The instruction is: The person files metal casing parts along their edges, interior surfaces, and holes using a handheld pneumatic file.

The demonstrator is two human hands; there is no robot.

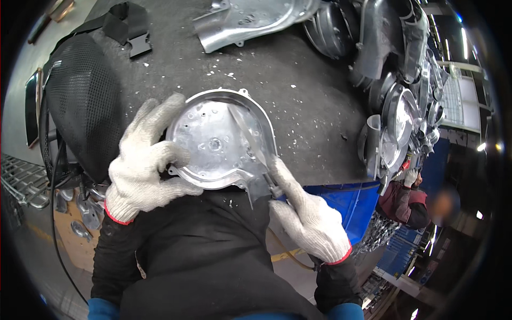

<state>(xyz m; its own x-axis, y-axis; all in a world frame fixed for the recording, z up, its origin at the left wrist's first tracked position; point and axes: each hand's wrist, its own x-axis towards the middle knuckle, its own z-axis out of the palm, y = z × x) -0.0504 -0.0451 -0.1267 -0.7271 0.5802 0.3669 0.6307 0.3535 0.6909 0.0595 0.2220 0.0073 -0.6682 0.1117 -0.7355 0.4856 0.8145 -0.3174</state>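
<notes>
On the dark table (325, 133), a metal housing (205, 125) between two gloved hands

The round, shallow housing lies open side up at the table's near edge, just in front of the person's body. The left hand (141, 165), fingers spread, grips its rim from the left, one finger curled over the wall. The right hand (309, 216) closes around a narrow tool (246, 133) (flat and blade-like), which slants across the housing's interior. Pale chips (213, 73) dot the table beyond. A larger casting (256, 21) lies at the far side, and more metal parts (397, 114) are heaped at the right, above a blue bin (354, 205). A black mesh bag (82, 101) sits at left, near a phone (33, 109).
</notes>
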